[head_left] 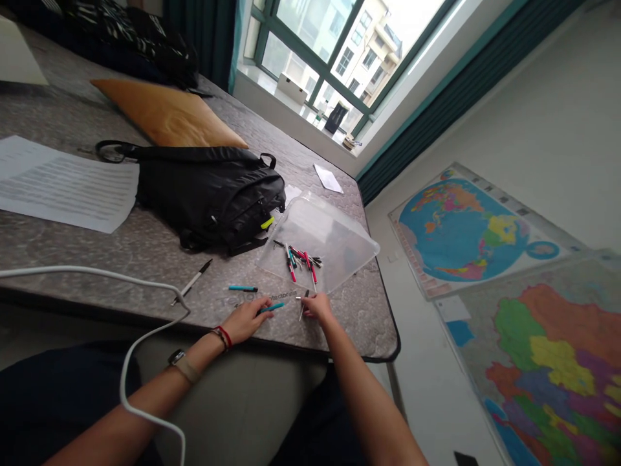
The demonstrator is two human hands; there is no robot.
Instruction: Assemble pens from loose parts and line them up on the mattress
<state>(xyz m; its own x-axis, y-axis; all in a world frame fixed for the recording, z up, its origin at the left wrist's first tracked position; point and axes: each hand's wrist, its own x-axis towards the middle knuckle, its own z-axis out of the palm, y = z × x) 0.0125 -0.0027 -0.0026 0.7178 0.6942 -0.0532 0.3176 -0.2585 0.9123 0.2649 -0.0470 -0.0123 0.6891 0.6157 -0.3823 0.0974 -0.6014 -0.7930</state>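
Note:
My left hand [246,319] rests on the grey mattress [145,239] near its front edge, fingers closed on a teal pen part [272,307]. My right hand [317,305] sits just to the right of it, pinching a thin dark pen piece [303,304]. Another teal pen [242,288] lies just left of my left hand. A clear plastic tray [334,236] right behind my hands holds several red, black and teal pens [301,259]. A black-and-white pen [192,282] lies farther left.
A black backpack [208,194] lies behind the tray, an orange cushion [165,113] beyond it. Printed paper [63,184] is at the left, a white cable [130,362] crosses my lap. Maps [485,233] hang on the right wall; a window [330,58] is ahead.

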